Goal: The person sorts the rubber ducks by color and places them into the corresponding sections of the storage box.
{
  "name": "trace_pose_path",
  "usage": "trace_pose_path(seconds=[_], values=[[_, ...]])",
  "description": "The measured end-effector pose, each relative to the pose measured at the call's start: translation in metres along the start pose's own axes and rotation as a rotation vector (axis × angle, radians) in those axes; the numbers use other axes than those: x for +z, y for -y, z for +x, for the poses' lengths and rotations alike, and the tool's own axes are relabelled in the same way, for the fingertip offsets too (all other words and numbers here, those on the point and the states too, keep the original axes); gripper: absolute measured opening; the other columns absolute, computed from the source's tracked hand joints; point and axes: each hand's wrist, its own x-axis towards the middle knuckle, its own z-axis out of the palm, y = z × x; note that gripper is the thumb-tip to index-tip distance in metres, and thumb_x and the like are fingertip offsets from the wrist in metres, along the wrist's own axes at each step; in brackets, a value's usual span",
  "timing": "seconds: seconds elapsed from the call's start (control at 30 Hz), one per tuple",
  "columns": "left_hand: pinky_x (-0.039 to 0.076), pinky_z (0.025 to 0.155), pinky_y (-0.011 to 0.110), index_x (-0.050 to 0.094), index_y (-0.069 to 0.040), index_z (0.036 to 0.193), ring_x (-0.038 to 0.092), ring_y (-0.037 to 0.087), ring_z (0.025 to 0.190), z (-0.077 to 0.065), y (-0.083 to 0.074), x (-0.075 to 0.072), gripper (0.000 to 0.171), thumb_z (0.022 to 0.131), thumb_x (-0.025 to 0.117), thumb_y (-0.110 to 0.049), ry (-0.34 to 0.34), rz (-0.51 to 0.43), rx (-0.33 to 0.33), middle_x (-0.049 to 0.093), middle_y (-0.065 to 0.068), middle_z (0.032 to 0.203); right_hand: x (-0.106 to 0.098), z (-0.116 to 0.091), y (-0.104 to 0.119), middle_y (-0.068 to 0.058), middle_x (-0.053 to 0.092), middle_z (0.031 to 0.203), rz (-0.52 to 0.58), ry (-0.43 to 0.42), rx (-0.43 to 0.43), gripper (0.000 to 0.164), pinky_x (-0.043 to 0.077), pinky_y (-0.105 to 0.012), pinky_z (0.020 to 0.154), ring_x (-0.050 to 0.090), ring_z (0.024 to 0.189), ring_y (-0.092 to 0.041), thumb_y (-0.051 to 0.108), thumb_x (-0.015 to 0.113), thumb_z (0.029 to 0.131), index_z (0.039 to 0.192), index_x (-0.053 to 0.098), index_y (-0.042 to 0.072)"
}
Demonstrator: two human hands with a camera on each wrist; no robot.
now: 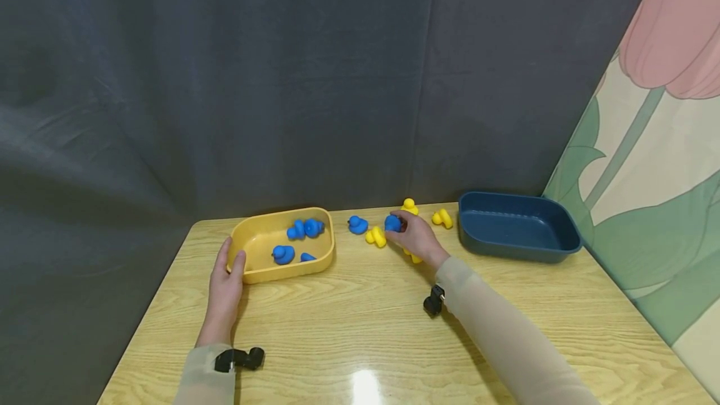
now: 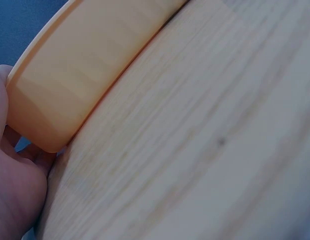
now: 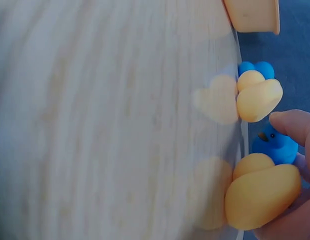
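My left hand (image 1: 224, 280) grips the left end of a yellow plastic bin (image 1: 255, 275), thumb at the front rim and fingers along the outer side. Several blue rubber ducks (image 1: 284, 254) lie inside that bin. To the right, my right hand (image 1: 415, 237) pinches a blue rubber duck (image 1: 393, 223) between thumb and fingers; its dark beak and eye show in the right wrist view. Around this hand lie several yellow rubber ducks (image 1: 375, 237), one partly hidden beneath the palm (image 3: 262, 197). Another blue duck (image 1: 357, 225) sits on the table between the bin and my right hand.
A dark blue bin (image 1: 509, 249) stands at the back right of the wooden table (image 1: 337, 330), with no ducks in it. Behind the table's far edge hangs a dark grey curtain (image 1: 315, 80). A flower-patterned wall covering (image 1: 647, 161) runs along the right side.
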Motion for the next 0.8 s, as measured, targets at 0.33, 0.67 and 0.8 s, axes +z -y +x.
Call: trace_pose_path(seconds=[0.33,0.67,0.8], values=[[0.011,0.136,0.054,0.012,-0.029,0.18,0.008,0.033,0.17,0.0,-0.001,0.0,0.079,0.116,0.047,-0.058,0.003,0.004,0.005,0.011,0.008,0.185,-0.001,-0.007,0.021,-0.017,0.065,0.144,0.081,-0.072,-0.078,0.059,0.053,-0.053,0.112,0.061,0.126,-0.037,0.017,0.081,0.103,0.157,0.06,0.007],[0.012,0.136,0.053,0.013,-0.028,0.18,0.009,0.033,0.17,-0.001,-0.001,0.0,0.079,0.116,0.048,-0.056,0.0,0.006,0.011,0.012,0.008,0.184,0.008,-0.013,0.048,-0.016,0.061,0.148,0.114,-0.07,-0.179,0.058,0.054,-0.052,0.112,0.062,0.13,-0.037,0.018,0.084,0.101,0.155,0.062,0.007],[0.012,0.136,0.053,0.012,-0.029,0.18,0.009,0.032,0.17,-0.001,-0.001,0.0,0.078,0.116,0.048,-0.056,0.002,0.002,0.007,0.012,0.007,0.185,0.013,-0.015,0.058,-0.016,0.064,0.143,0.126,-0.068,-0.213,0.059,0.054,-0.052,0.113,0.063,0.128,-0.037,0.017,0.085,0.1,0.154,0.063,0.006]])
